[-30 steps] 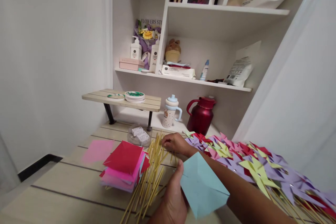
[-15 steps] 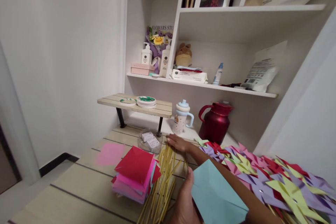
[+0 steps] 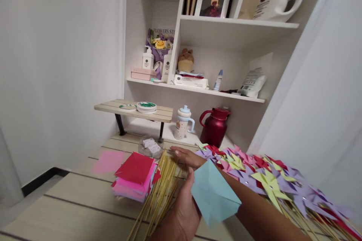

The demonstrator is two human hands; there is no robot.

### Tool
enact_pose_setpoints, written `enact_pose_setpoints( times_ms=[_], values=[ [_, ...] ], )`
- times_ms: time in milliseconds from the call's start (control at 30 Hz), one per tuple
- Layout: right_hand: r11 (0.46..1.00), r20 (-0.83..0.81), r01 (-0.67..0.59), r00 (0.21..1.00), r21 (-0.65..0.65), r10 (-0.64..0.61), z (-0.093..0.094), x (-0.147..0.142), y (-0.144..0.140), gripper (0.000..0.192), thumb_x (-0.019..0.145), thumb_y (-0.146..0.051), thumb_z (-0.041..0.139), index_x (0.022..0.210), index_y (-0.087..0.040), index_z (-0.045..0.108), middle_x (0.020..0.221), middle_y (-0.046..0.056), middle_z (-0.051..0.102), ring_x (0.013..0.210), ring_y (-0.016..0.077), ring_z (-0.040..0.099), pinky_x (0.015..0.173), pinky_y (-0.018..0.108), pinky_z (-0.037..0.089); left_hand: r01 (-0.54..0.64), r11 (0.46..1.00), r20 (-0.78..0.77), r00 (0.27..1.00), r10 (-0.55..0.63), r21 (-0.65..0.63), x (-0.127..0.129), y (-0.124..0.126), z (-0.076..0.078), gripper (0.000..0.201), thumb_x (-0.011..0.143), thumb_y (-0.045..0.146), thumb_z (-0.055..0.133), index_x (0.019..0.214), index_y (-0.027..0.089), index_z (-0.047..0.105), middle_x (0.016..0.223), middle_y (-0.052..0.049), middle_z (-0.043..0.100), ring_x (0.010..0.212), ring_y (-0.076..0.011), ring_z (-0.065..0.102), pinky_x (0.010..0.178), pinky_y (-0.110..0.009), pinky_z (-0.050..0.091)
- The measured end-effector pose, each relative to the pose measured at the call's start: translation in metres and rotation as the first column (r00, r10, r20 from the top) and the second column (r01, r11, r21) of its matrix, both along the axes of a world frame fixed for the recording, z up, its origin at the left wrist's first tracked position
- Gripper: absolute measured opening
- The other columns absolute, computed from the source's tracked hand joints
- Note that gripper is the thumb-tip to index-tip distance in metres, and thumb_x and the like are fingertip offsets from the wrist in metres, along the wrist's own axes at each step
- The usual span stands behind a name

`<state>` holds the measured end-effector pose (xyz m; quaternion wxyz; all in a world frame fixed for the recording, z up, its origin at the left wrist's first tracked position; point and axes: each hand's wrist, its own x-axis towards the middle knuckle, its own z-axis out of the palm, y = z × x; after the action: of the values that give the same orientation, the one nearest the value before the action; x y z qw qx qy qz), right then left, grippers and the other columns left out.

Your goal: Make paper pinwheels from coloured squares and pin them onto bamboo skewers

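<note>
My left hand [image 3: 185, 205] grips a light blue paper square [image 3: 214, 192] between thumb and fingers; the square has crease lines. My right hand [image 3: 188, 157] reaches past it with fingers stretched out, beside the far ends of a bundle of thin yellow sticks [image 3: 162, 180]. I see nothing held in it, though its palm side is hidden. Left of the sticks stands a stack of coloured paper squares [image 3: 135, 175], red on top. One pink paper square [image 3: 108, 162] lies apart, farther left.
Finished paper pinwheels [image 3: 254, 173] on sticks cover the right side. Behind are a clear dish [image 3: 151, 147] with small white packets, a blue-lidded cup [image 3: 182, 122] and a red jug [image 3: 215, 126]. A small raised shelf [image 3: 113, 105] holds round tape-like rolls.
The view has shifted, so the surroundings sit farther left. My right hand has drawn back slightly from the sticks' far ends, its fingers straighter. My left hand still holds the blue paper.
</note>
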<state>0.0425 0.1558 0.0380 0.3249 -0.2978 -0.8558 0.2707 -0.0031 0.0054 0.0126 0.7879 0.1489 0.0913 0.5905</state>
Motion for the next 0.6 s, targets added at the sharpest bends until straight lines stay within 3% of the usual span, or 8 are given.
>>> enact_pose_setpoints(
  times_ms=[167, 233, 267, 433, 600],
  values=[
    [0.981, -0.222, 0.085, 0.967, -0.176, -0.124, 0.026, 0.023, -0.014, 0.032, 0.095, -0.033, 0.060, 0.122, -0.017, 0.059, 0.123, 0.009, 0.062, 0.103, 0.0230, 0.064, 0.087, 0.044, 0.055, -0.121, 0.992, -0.069, 0.990, 0.119, -0.025, -0.010, -0.017, 0.034, 0.059, 0.090, 0.056, 0.053, 0.127, 0.011, 0.063, 0.121, -0.017, 0.070, 0.121, -0.0310, 0.061, 0.107, -0.045, 0.043],
    [0.961, -0.319, 0.140, 0.923, -0.237, -0.213, 0.035, 0.041, -0.023, 0.030, 0.096, -0.035, 0.058, 0.119, -0.016, 0.060, 0.118, 0.009, 0.064, 0.099, 0.0218, 0.065, 0.085, 0.042, 0.055, -0.270, 0.953, -0.182, 0.953, 0.243, -0.136, -0.023, -0.019, 0.045, 0.047, 0.091, 0.044, 0.057, 0.122, 0.010, 0.065, 0.113, -0.016, 0.074, 0.108, -0.0281, 0.068, 0.099, -0.042, 0.050],
    [0.952, -0.365, 0.162, 0.896, -0.261, -0.253, 0.039, 0.051, -0.029, 0.029, 0.096, -0.036, 0.056, 0.117, -0.016, 0.061, 0.114, 0.009, 0.065, 0.096, 0.0208, 0.066, 0.083, 0.041, 0.055, -0.390, 0.902, -0.250, 0.906, 0.341, -0.185, -0.031, -0.019, 0.049, 0.043, 0.092, 0.040, 0.057, 0.119, 0.008, 0.067, 0.106, -0.016, 0.076, 0.098, -0.0269, 0.072, 0.093, -0.040, 0.054],
    [0.927, -0.528, 0.206, 0.774, -0.312, -0.349, 0.044, 0.107, -0.078, 0.035, 0.089, -0.046, 0.056, 0.110, -0.019, 0.065, 0.088, 0.005, 0.068, 0.069, 0.0159, 0.063, 0.061, 0.029, 0.050, -0.561, 0.804, -0.325, 0.811, 0.486, -0.200, -0.067, -0.018, 0.052, 0.037, 0.096, 0.035, 0.051, 0.123, 0.013, 0.063, 0.091, -0.008, 0.078, 0.074, -0.0175, 0.074, 0.077, -0.031, 0.060],
    [0.921, -0.551, 0.207, 0.750, -0.330, -0.366, 0.027, 0.136, -0.125, 0.032, 0.086, -0.047, 0.059, 0.102, -0.021, 0.067, 0.062, -0.003, 0.056, 0.047, 0.0123, 0.048, 0.045, 0.025, 0.037, -0.607, 0.779, -0.404, 0.759, 0.510, -0.159, -0.051, -0.020, 0.051, 0.033, 0.094, 0.034, 0.055, 0.118, 0.014, 0.066, 0.096, -0.010, 0.078, 0.075, -0.0169, 0.075, 0.074, -0.028, 0.061]
  ],
)
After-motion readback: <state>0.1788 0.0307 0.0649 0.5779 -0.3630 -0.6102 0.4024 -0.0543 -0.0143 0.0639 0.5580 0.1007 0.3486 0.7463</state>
